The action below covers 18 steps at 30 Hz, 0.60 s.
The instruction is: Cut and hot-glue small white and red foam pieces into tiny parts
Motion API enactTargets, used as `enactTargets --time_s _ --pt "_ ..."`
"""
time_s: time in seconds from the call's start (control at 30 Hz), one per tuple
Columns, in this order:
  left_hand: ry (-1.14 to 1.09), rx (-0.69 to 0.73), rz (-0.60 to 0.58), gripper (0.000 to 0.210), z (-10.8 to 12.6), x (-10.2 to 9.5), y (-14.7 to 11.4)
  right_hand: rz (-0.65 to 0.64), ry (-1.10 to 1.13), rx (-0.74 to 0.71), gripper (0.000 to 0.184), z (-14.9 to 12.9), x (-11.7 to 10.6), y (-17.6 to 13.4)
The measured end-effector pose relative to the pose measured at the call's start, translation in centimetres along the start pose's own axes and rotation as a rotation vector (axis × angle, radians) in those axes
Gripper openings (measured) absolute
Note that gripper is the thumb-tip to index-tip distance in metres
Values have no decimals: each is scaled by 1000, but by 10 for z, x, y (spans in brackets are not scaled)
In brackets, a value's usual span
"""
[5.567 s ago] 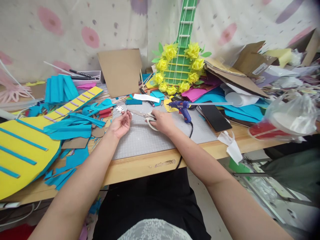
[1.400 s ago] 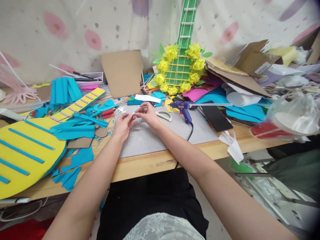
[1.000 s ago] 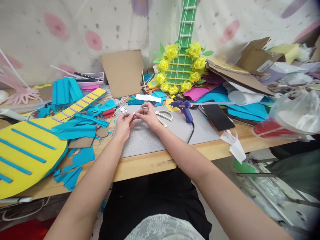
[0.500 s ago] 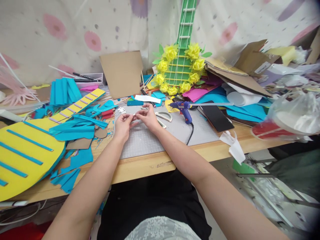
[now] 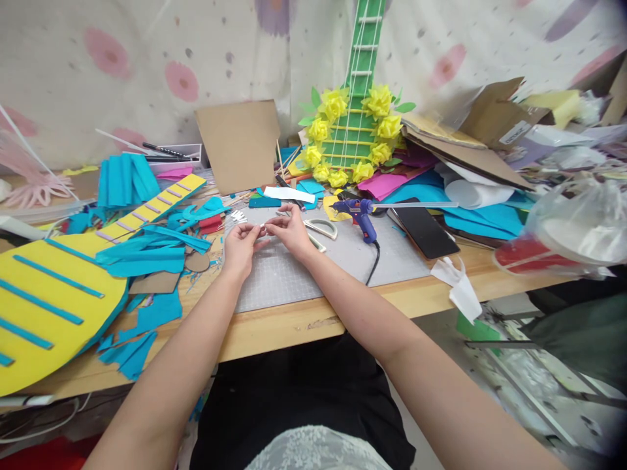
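Head view: the hands (image 5: 239, 250), fingertips close together, pinch a tiny white piece (image 5: 262, 226) over the flat, grid-lined mat (image 5: 279, 281).

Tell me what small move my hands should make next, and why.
I'd probably set the small white piece down beside the white bits. The fingers of your left hand and right hand appear to pinch it, and those similar-looking bits lie just beyond your left hand. It's too small to tell whether it's finished.
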<state>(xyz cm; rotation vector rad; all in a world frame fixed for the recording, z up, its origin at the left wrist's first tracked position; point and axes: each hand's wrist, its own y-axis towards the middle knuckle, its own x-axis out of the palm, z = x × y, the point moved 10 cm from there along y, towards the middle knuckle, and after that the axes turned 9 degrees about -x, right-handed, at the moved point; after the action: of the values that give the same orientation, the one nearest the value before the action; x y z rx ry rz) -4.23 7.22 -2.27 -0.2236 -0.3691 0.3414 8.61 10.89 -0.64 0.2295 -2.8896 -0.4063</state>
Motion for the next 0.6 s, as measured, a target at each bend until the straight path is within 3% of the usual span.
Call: enactTargets --time_s 0.47,0.6 --pt "123 245 35 21 16 -2 -2 159 120 204 51 18 -5 -6" --pt "130 241 53 20 17 -4 -2 165 94 230 49 17 -6 -6"
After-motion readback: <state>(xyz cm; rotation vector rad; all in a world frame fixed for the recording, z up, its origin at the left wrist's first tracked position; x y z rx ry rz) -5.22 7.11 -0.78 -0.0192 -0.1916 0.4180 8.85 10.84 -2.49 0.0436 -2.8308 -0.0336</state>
